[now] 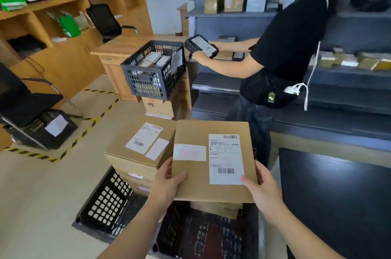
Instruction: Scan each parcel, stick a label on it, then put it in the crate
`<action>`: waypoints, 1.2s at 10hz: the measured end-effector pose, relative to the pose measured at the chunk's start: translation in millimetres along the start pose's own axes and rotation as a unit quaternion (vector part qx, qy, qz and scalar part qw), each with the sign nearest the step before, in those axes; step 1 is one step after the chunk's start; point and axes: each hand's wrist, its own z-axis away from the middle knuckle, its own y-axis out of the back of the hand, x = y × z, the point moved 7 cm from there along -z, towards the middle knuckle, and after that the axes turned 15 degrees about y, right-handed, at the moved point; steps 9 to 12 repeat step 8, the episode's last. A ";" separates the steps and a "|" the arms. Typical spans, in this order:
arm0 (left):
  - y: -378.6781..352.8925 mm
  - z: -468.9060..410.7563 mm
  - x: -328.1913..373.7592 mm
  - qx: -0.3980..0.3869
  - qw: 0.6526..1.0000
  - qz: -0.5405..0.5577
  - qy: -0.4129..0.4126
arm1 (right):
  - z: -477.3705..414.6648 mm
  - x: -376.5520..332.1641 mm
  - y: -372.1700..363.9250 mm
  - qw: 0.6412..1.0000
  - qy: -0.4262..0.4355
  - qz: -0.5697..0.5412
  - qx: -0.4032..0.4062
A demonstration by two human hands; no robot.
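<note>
Brown cardboard forms the flat parcel (196, 184), held level in the air just above the black perforated crate (105, 201) that stands on the floor. Its top face carries a large white shipping label (226, 159) with two barcodes and, to the left of that, a smaller white sticker (189, 152) with faint pink print. The left hand (167, 184) grips the parcel's near left edge, thumb on top and fingers (168, 166) curled along the side. The right hand (265, 189) grips the near right edge, its thumb touching the corner of the shipping label. Under the parcel, inside the crate, the edge of another cardboard box (222, 209) shows. Just left of the held parcel stands a stack of parcels (135, 163), the top one bearing its own label and sticker; whether the stack stands in the crate or behind it cannot be told. To the right lies a dark bench (334, 195). Farther off, a second person (289, 36) in a black top faces grey metal shelving (232, 24) and holds a handheld scanner (201, 46). A dark slatted basket (152, 81) full of small boxes sits in front of a wooden desk (118, 47). Yellow-and-black floor tape (84, 131) runs toward the wooden wall shelves (63, 0) on the left.
</note>
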 end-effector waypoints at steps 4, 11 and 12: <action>-26.8 -108.4 25.7 -0.095 0.989 -0.111 0.008 | -37.9 36.6 -20.9 0.990 -0.078 0.008 0.116; -29.1 -122.8 15.4 -0.116 0.985 -0.122 0.029 | -47.6 40.2 -28.4 0.990 -0.086 0.020 0.108; -29.1 -122.8 15.4 -0.116 0.985 -0.122 0.029 | -47.6 40.2 -28.4 0.990 -0.086 0.020 0.108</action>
